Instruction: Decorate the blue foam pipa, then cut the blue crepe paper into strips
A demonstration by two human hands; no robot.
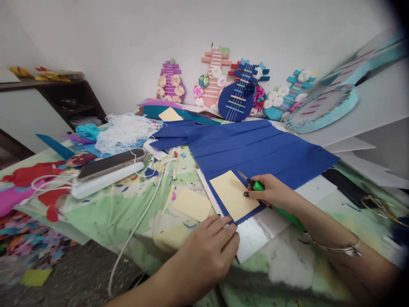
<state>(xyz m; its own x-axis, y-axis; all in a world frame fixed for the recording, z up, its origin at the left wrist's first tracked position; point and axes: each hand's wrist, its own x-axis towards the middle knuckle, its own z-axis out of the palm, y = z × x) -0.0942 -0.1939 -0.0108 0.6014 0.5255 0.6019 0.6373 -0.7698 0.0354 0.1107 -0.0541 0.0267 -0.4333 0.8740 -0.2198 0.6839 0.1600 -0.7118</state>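
My right hand point(271, 192) grips a green-handled craft knife point(255, 184), its blade at the top right edge of a cream paper rectangle point(233, 194). That rectangle lies on the near corner of a large blue foam sheet point(255, 149). My left hand point(207, 247) rests fingers-down on the table, fingertips at the near corner of the blue sheet and the cream rectangle. A second cream rectangle point(191, 204) lies just to the left.
A phone point(111, 164) on a white block, white cable point(140, 217), tangled white string point(126, 132) and coloured scraps sit left. Foam lute-shaped crafts point(239, 96) lean on the back wall. White boards point(367, 111) and a black object point(347, 185) lie right.
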